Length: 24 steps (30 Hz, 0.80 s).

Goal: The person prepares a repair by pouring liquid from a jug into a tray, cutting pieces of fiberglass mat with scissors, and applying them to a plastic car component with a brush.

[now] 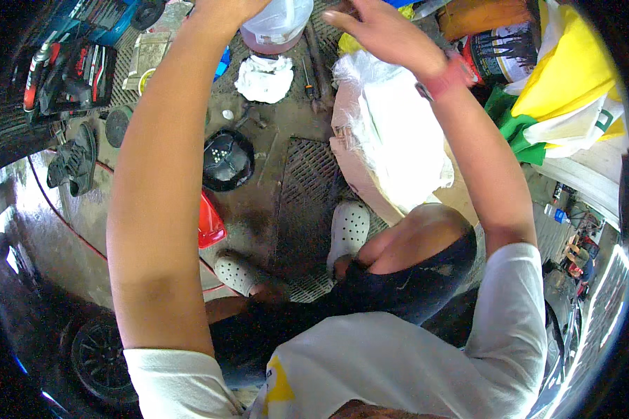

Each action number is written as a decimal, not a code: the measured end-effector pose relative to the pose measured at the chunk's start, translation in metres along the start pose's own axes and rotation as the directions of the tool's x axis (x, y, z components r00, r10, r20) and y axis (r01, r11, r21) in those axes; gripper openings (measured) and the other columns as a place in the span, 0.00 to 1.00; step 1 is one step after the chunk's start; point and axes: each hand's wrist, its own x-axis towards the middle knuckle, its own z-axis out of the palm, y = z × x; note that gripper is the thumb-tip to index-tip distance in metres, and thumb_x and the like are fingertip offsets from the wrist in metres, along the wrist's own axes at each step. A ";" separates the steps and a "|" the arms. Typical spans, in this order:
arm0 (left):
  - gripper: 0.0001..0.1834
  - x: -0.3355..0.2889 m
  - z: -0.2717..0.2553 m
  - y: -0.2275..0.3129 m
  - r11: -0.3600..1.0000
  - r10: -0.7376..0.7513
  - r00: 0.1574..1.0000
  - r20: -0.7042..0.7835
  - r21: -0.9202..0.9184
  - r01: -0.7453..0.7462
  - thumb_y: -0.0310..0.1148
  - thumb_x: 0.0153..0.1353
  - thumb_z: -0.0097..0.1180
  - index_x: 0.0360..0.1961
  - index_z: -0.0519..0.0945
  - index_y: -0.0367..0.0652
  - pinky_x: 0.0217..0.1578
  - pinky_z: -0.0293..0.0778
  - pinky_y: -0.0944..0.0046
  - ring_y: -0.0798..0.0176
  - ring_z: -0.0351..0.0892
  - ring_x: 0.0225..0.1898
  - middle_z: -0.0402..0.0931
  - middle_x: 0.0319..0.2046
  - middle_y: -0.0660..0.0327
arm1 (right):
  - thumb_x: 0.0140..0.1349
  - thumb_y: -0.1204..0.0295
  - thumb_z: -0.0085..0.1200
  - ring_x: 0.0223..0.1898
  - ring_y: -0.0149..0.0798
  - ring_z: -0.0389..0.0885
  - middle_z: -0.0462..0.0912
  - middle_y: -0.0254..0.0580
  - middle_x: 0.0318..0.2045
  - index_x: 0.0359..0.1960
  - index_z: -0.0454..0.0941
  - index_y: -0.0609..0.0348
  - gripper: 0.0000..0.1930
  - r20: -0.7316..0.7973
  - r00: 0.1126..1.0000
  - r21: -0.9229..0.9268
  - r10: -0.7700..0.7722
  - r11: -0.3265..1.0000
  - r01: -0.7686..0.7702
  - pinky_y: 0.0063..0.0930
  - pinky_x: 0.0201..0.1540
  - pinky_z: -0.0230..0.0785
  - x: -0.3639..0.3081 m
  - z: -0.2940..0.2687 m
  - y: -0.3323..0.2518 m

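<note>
My left hand (pixel 225 8) reaches up to the top edge of the view and grips a translucent plastic jug (pixel 276 24) with pinkish liquid at its base; most of the hand is cut off by the frame. My right hand (pixel 381 31) is beside the jug on the right, fingers spread, holding nothing. A pink band (pixel 446 77) circles that wrist. Below the jug lies a crumpled white rag (pixel 264 78) on the dirty floor.
I squat in white perforated clogs (pixel 348 227) on a metal grate (pixel 304 202). A white plastic sack (pixel 391 133), a black round part (pixel 227 160), a red object (pixel 210 222), an open tool case (pixel 70 70), black gloves (pixel 73 164) and a tyre (pixel 101 359) lie around.
</note>
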 end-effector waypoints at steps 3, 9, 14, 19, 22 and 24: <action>0.13 0.005 -0.001 -0.001 0.983 0.059 0.995 -0.079 0.176 -0.045 0.39 0.56 0.70 0.36 0.90 0.40 0.47 0.79 0.47 0.42 0.85 0.43 0.86 0.35 0.47 | 0.74 0.66 0.56 0.50 0.33 0.83 0.85 0.47 0.49 0.59 0.75 0.66 0.18 0.021 0.995 0.248 0.102 0.963 -0.104 0.29 0.52 0.75 -0.053 -0.023 -0.029; 0.11 0.027 0.016 -0.015 0.955 0.141 0.990 0.028 0.260 -0.144 0.30 0.55 0.63 0.39 0.89 0.44 0.50 0.80 0.47 0.42 0.85 0.45 0.86 0.40 0.47 | 0.74 0.71 0.56 0.48 0.31 0.82 0.85 0.43 0.46 0.58 0.77 0.67 0.16 -0.035 0.957 0.352 0.287 0.900 -0.257 0.27 0.51 0.75 -0.088 -0.030 -0.009; 0.15 0.043 0.003 0.005 0.963 0.054 0.976 0.210 0.248 -0.106 0.34 0.54 0.66 0.44 0.89 0.48 0.52 0.80 0.49 0.43 0.86 0.46 0.87 0.43 0.49 | 0.74 0.71 0.56 0.43 0.28 0.82 0.85 0.38 0.42 0.54 0.78 0.66 0.13 -0.230 0.968 0.352 0.101 0.936 -0.014 0.24 0.48 0.75 -0.093 -0.054 0.009; 0.14 0.037 0.011 0.011 0.837 0.181 0.982 0.061 0.514 -0.187 0.39 0.52 0.70 0.40 0.91 0.48 0.53 0.79 0.50 0.43 0.85 0.47 0.87 0.42 0.49 | 0.72 0.69 0.58 0.38 0.26 0.81 0.85 0.36 0.37 0.50 0.80 0.64 0.11 -0.388 0.894 0.354 0.225 0.932 -0.081 0.21 0.43 0.74 -0.130 -0.072 0.022; 0.14 0.045 0.032 0.027 0.903 0.063 0.980 0.190 0.407 -0.137 0.37 0.53 0.69 0.41 0.91 0.50 0.54 0.78 0.48 0.40 0.83 0.49 0.86 0.42 0.48 | 0.71 0.66 0.61 0.40 0.30 0.84 0.88 0.42 0.40 0.51 0.82 0.63 0.14 -0.411 0.862 0.213 0.296 0.951 -0.225 0.26 0.47 0.75 -0.199 -0.060 0.064; 0.14 0.038 0.030 0.018 0.854 0.218 0.963 0.156 0.447 -0.266 0.36 0.57 0.68 0.44 0.90 0.46 0.49 0.80 0.51 0.47 0.86 0.44 0.87 0.41 0.49 | 0.70 0.68 0.61 0.43 0.34 0.86 0.88 0.44 0.43 0.50 0.83 0.63 0.13 -0.372 0.861 0.147 0.346 0.938 -0.313 0.30 0.49 0.77 -0.232 -0.047 0.073</action>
